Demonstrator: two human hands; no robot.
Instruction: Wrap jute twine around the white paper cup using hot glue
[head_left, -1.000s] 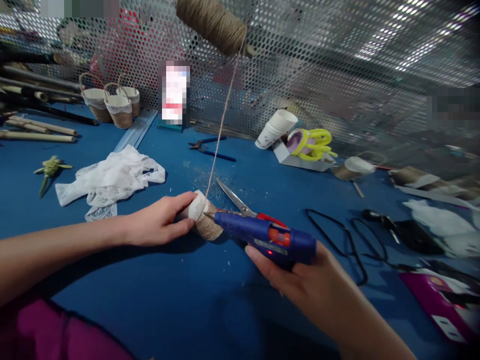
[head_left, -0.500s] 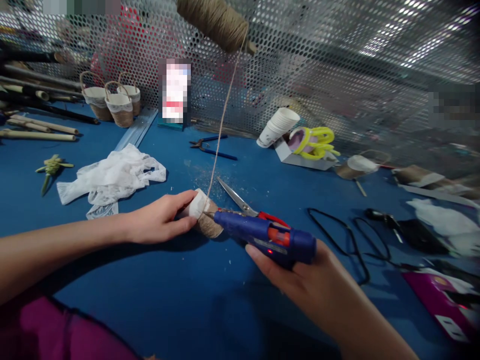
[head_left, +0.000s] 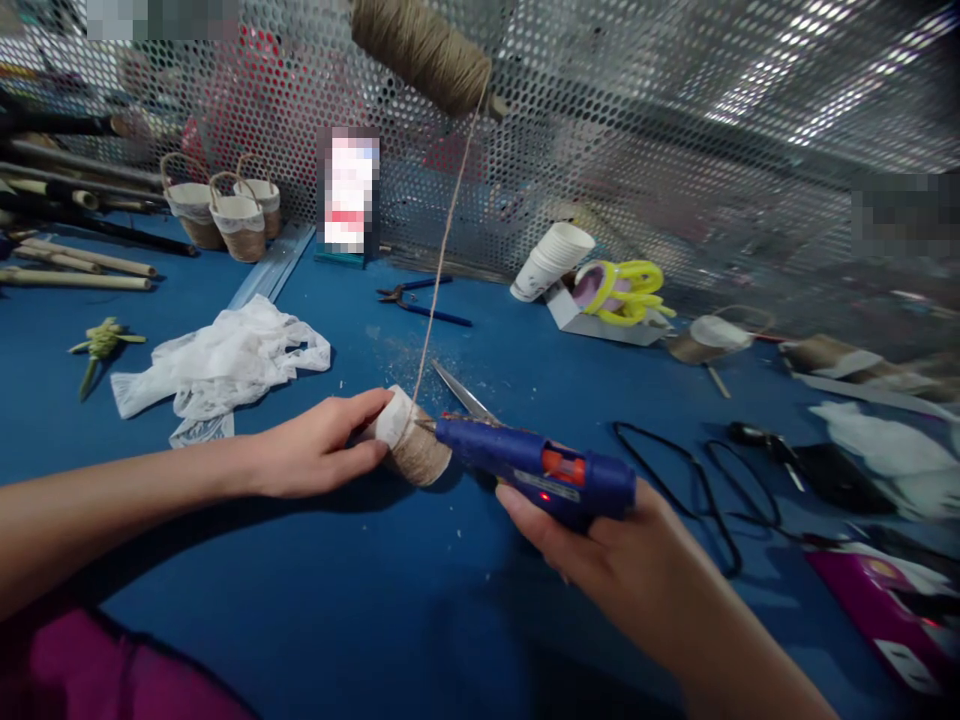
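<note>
My left hand (head_left: 330,445) grips a small paper cup (head_left: 394,420) by its white, bare end; the rest is wound with brown twine (head_left: 424,455). My right hand (head_left: 585,540) is wrapped round a blue hot glue gun (head_left: 525,460) with a small red light lit. Its nozzle points left, at or very near the edge of the winding. From the cup a taut strand (head_left: 444,260) runs up to a large twine spool (head_left: 424,50). Scissors (head_left: 465,390) lie behind the glue gun, their handles mostly hidden by it.
Cutting pliers (head_left: 427,305) and crumpled white lace (head_left: 225,365) lie on the blue table. Several finished little baskets (head_left: 240,230), a phone (head_left: 349,195) and stacked paper cups (head_left: 551,260) stand along the perforated metal screen. A black cable (head_left: 690,490) curls at right.
The glue gun's nozzle has shifted slightly right along the cup, and more of the twine winding shows. Both hands keep their hold.
</note>
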